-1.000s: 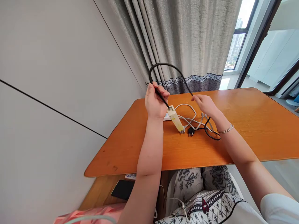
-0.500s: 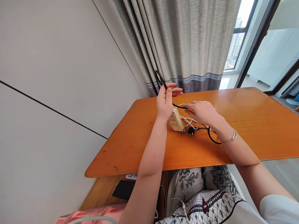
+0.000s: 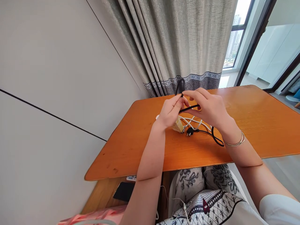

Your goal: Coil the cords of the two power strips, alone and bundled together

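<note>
My left hand (image 3: 172,109) is closed round a black cable (image 3: 189,108), whose loop stands up above the fingers. Close on its right, my right hand (image 3: 208,106) pinches the same cable, with its fingertips at the base of the loop. Below the hands, a cream power strip (image 3: 178,125) lies on the wooden table (image 3: 131,140), partly hidden by my left hand. A black plug (image 3: 190,132) rests to the right of the strip, its pins toward me. White cable (image 3: 194,120) lies tangled beside it, and more black cable curves under my right wrist.
A grey curtain (image 3: 192,40) hangs behind the table, with a window (image 3: 234,40) to its right. A pale wall (image 3: 51,93) stands on the left. Below the table's front edge are a black phone (image 3: 123,191) and a pink item (image 3: 100,215).
My left hand has moved slightly right and down. My right hand has risen from the cables on the table to meet it, and the black loop has shifted right.
</note>
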A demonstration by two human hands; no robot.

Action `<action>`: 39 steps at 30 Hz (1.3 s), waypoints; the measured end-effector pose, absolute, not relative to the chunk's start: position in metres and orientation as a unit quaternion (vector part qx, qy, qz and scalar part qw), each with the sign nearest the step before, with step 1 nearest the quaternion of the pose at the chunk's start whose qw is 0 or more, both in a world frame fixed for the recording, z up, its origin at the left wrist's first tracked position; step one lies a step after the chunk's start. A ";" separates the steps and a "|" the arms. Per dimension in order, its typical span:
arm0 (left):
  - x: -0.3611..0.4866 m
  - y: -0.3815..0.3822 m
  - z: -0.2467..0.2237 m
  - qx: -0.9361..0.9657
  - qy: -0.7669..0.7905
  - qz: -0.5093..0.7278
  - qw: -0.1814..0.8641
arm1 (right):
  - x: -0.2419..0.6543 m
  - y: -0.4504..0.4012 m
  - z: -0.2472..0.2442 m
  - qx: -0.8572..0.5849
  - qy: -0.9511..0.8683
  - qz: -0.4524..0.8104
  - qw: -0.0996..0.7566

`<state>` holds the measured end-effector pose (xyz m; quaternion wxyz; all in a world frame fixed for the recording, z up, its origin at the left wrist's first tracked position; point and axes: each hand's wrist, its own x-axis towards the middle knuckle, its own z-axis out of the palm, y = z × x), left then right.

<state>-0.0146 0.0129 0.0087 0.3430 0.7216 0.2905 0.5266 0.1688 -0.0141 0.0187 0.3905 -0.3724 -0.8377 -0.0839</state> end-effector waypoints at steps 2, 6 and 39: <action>-0.014 0.009 0.011 0.733 0.289 0.496 0.364 | 0.173 -0.015 0.020 -0.367 -0.832 -0.082 0.409; -0.020 0.007 0.013 0.745 0.285 0.471 0.377 | 0.180 -0.013 0.020 -0.343 -0.844 -0.082 0.405; -0.039 0.006 0.038 0.409 0.197 0.706 0.544 | 0.199 0.013 0.025 -0.172 -0.801 0.541 0.192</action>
